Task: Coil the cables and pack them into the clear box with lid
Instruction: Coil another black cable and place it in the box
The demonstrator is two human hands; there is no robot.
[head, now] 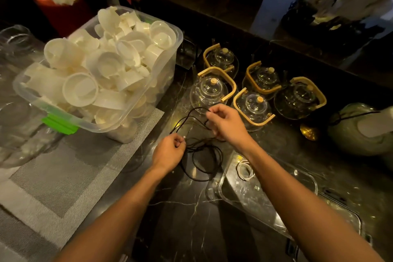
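Observation:
A thin black cable (204, 156) lies in loose loops on the dark marble counter at the centre. My left hand (169, 151) pinches one end of it, where a small light plug shows. My right hand (225, 122) holds a raised loop of the same cable a little farther back. To the right stands the clear box (238, 198), open, with a coiled white cable (244, 169) inside at its far end. My right forearm crosses over the box. Its lid is hard to tell apart in the glare.
A large clear tub (136, 100) heaped with white plastic cups sits on a grey placemat (63, 176) at the left. Several glass teapots (209, 91) with bamboo handles stand just behind my hands. A green round pot (359, 132) is at the right.

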